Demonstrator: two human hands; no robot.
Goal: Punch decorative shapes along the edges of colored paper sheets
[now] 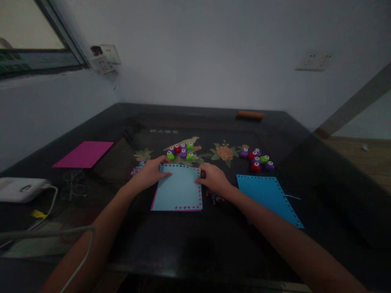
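Observation:
A light blue paper sheet (179,191) with punched holes along its edges lies on a pink sheet on the dark table (195,248). My left hand (151,173) rests on the sheet's upper left corner, fingers bent and pressing on it. My right hand (214,178) grips the sheet's upper right edge, fingers curled. Just beyond the sheet sits a cluster of small craft punches (181,151) in green, purple and red. Punched paper bits (214,198) lie under my right wrist.
A darker blue punched sheet (267,197) lies to the right, with a second group of punches (257,158) behind it. A magenta sheet (84,154) lies at the left, scissors (72,185) near it. A white device (20,189) with cables sits at the left edge.

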